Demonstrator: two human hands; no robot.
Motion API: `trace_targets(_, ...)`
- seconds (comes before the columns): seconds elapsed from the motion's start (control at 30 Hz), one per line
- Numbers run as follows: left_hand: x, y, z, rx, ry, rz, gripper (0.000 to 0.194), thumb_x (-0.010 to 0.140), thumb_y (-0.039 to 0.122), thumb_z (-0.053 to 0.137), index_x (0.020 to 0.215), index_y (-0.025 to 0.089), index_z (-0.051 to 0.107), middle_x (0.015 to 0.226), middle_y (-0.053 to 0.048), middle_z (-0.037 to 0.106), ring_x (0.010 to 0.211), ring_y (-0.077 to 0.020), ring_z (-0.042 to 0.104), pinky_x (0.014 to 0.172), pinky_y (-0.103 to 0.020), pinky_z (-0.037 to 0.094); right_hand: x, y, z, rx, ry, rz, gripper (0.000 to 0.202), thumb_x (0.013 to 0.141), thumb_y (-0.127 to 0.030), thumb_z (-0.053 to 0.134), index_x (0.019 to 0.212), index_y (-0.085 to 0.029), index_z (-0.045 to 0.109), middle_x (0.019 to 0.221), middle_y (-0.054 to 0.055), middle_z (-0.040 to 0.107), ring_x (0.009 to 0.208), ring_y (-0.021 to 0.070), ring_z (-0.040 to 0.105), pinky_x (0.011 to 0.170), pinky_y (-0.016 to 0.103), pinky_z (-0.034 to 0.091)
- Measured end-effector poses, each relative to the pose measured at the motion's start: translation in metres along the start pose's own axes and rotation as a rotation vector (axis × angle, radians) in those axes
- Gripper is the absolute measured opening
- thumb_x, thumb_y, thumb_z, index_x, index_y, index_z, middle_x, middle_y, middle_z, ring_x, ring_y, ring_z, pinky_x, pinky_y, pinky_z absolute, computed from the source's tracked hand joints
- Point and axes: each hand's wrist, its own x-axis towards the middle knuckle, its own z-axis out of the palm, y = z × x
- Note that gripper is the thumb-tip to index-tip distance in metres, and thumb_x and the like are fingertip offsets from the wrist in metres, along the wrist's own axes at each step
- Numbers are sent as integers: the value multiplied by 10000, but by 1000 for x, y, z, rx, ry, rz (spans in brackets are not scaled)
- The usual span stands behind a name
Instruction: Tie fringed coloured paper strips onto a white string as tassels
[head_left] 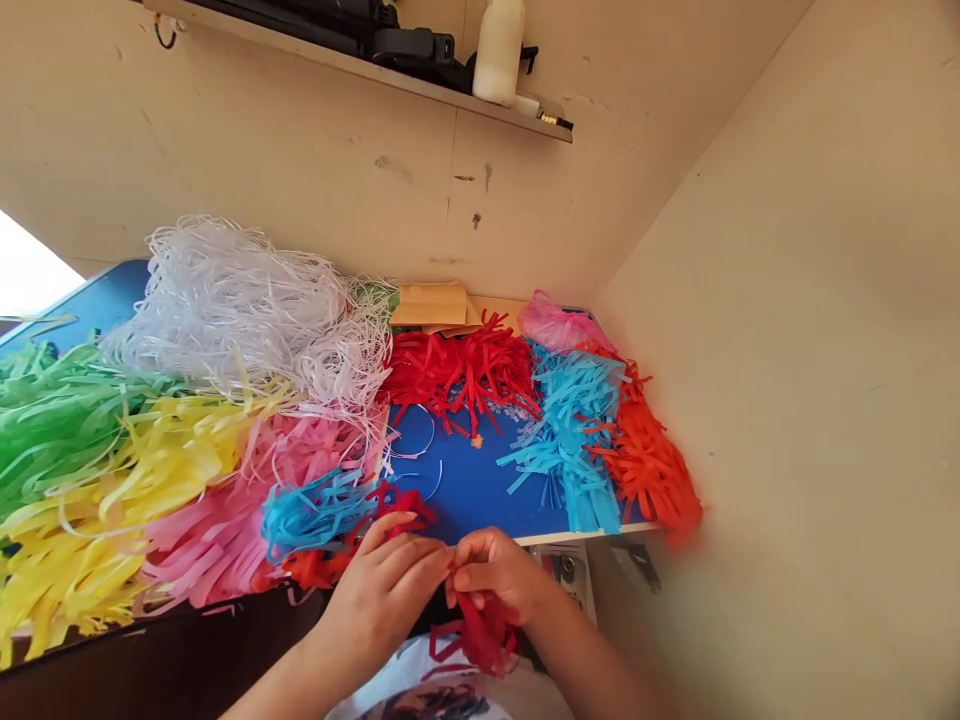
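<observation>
In front of my body, at the table's near edge, I hold a dark red fringed paper tassel (486, 632), its strips hanging over my lap. My right hand (499, 575) is closed on its upper end, thumb against the fingers. Meeting it from the other side, my left hand (394, 580) pinches at the same end; its fingertips are partly hidden. Just behind my left hand lie a small red strip bundle (405, 502), a blue strip bundle (322, 510) and some orange strips (311, 568).
On the blue table (465, 490) lie piles of white strips (232, 300), green strips (52, 410), yellow strips (180, 440) and pink strips (217, 530). Farther back are red tassels (472, 365), light blue tassels (577, 430), orange tassels (652, 460) and brown cardboard (427, 303). A shelf (420, 85) holds a white bottle (499, 50).
</observation>
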Motion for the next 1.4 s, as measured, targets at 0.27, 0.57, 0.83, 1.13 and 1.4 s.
trace_targets(0.27, 1, 15, 20, -238, 192, -441, 91, 887, 184, 599, 852, 212, 678, 812, -25, 669, 746, -131, 645, 657, -217, 535, 8, 6, 18, 223, 225, -278, 314, 559, -303, 903, 707, -179, 656, 604, -58, 615, 367, 53, 537, 349, 138, 333)
trace_targets(0.57, 0, 9, 16, -493, 174, -543, 107, 851, 211, 644, 887, 262, 730, 815, -15, 708, 774, -146, 654, 709, -220, 517, 14, -14, 1, -304, 257, -413, 199, 728, -377, 767, 762, -217, 652, 669, -29, 630, 503, 106, 576, 450, 200, 426)
trace_targets(0.83, 1, 26, 27, -1282, 65, -1143, 397, 839, 600, 570, 802, 209, 508, 535, 92, 375, 465, -63, 340, 473, -177, 325, 53, -117, -100, -1660, 929, -157, 131, 838, -126, 621, 898, -168, 730, 1011, 121, 698, 939, 244, 649, 779, 301, 455)
trace_targets(1.13, -5, 12, 24, -1016, 61, -1137, 478, 810, 665, 542, 790, 189, 510, 548, 92, 358, 463, -60, 258, 429, -185, 201, 39, -108, -78, -1652, 882, -339, 185, 913, -172, 523, 1011, -189, 679, 1011, 103, 697, 948, 230, 641, 817, 320, 452)
trace_targets(1.4, -12, 2, 27, -714, 213, -1054, 260, 832, 429, 624, 886, 182, 688, 750, -19, 686, 631, -142, 605, 565, -239, 489, 21, -17, 6, -735, 334, -514, 152, 859, -359, 656, 852, -256, 768, 862, 37, 738, 731, 184, 690, 693, 298, 547)
